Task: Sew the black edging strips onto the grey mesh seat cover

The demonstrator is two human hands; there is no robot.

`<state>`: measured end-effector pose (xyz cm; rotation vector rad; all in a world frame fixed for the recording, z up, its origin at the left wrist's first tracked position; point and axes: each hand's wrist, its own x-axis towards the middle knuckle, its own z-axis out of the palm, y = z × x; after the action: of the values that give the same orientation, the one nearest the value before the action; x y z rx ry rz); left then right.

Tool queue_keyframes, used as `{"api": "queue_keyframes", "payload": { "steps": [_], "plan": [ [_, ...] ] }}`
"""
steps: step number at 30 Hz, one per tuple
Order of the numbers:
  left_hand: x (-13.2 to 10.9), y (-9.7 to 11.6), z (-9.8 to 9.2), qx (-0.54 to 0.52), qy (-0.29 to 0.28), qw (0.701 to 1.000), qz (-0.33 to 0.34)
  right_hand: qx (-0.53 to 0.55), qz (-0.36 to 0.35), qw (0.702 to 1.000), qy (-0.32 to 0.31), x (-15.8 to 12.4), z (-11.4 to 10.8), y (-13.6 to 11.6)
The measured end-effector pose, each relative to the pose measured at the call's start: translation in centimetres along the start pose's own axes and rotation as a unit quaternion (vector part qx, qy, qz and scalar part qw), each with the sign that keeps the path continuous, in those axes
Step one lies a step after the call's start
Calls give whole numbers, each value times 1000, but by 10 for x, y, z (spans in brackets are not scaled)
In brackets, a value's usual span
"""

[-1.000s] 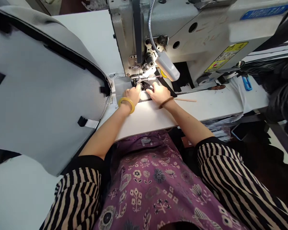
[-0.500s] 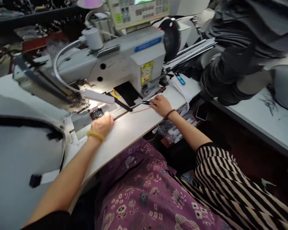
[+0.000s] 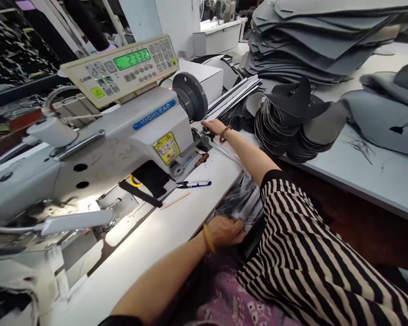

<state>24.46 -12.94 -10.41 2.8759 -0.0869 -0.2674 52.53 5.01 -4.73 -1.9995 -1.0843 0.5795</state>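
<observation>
My left hand (image 3: 226, 230), with a yellow bangle at the wrist, is low at the table's front edge. Its fingers are curled beside a clear plastic bag (image 3: 240, 199) of pale strips; what they grip, if anything, is hidden. My right hand (image 3: 215, 127) reaches past the bobbin winder (image 3: 201, 138), near the sewing machine's handwheel (image 3: 190, 96). Its visible fingers are stretched out, the tips partly hidden, and I see nothing in them. Blue-handled thread snips (image 3: 199, 184) lie on the white table (image 3: 180, 217) beneath the sewing machine (image 3: 122, 136).
Bundled long strips (image 3: 233, 97) lie behind my right hand. Stacks of dark grey cut pieces (image 3: 275, 124) and large grey panels (image 3: 313, 40) cover the side table. A white lamp (image 3: 78, 222) sticks out at the needle area. A thin orange stick (image 3: 175, 200) lies near the snips.
My left hand has moved from the needle area to the bag below the table edge. My right hand has let go of the snips and reached back beside the handwheel. The view has swung right.
</observation>
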Motion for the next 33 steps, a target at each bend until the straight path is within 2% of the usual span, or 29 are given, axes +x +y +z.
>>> {"api": "queue_keyframes", "payload": {
  "steps": [3, 5, 8, 10, 11, 14, 15, 16, 17, 18, 19, 20, 21, 22, 23, 26, 29, 30, 31, 33],
  "plan": [
    [-2, 1, 3, -15, -13, 1000, -3, -14, 7, 999, -35, 6, 14, -4],
    [-3, 4, 2, -29, -35, 999, -16, -25, 13, 999, -23, 5, 17, -6],
    [-3, 6, -3, -60, -60, 996, -37, -36, 23, 997, 60, 4, 11, -11],
    [-3, 5, -8, -163, -34, 983, -81, -38, 26, 992, 117, 0, 1, -16],
    [-2, 4, -11, -237, -7, 965, -112, -38, 24, 990, 137, -5, -4, -19],
    [0, -2, -20, -451, 78, 868, -193, -32, -1, 986, 166, -45, -17, -29],
    [1, -5, -23, -497, 89, 838, -206, -31, -21, 985, 167, -68, -19, -31],
    [2, -7, -27, -528, 91, 818, -210, -29, -64, 984, 166, -96, -20, -32],
    [3, -8, -30, -577, 91, 782, -215, -31, -116, 982, 143, -128, -19, -31],
    [4, -9, -33, -635, 95, 735, -219, -40, -179, 980, 81, -161, -17, -29],
    [4, -9, -36, -693, 104, 679, -221, -54, -253, 966, -9, -194, -14, -26],
    [5, -9, -39, -746, 115, 617, -223, -81, -322, 939, -91, -224, -9, -21],
    [5, -8, -42, -788, 126, 559, -225, -118, -365, 912, -144, -249, -5, -16],
    [5, -7, -43, -817, 130, 513, -228, -160, -373, 898, -171, -269, 0, -11],
    [6, -6, -44, -831, 129, 490, -232, -198, -365, 889, -191, -284, 3, -6],
    [7, -7, -41, -838, 101, 478, -242, -244, -312, 888, -234, -297, 3, 1],
    [6, -9, -36, -842, 77, 476, -241, -187, -267, 907, -267, -278, -9, 1],
    [6, -9, -35, -836, 78, 490, -234, -161, -252, 920, -252, -266, -14, 0],
    [5, -9, -33, -815, 92, 526, -223, -137, -235, 937, -220, -250, -19, 0],
    [4, -6, -30, -732, 150, 632, -205, -99, -192, 970, -108, -207, -29, -1]
  ]
}}
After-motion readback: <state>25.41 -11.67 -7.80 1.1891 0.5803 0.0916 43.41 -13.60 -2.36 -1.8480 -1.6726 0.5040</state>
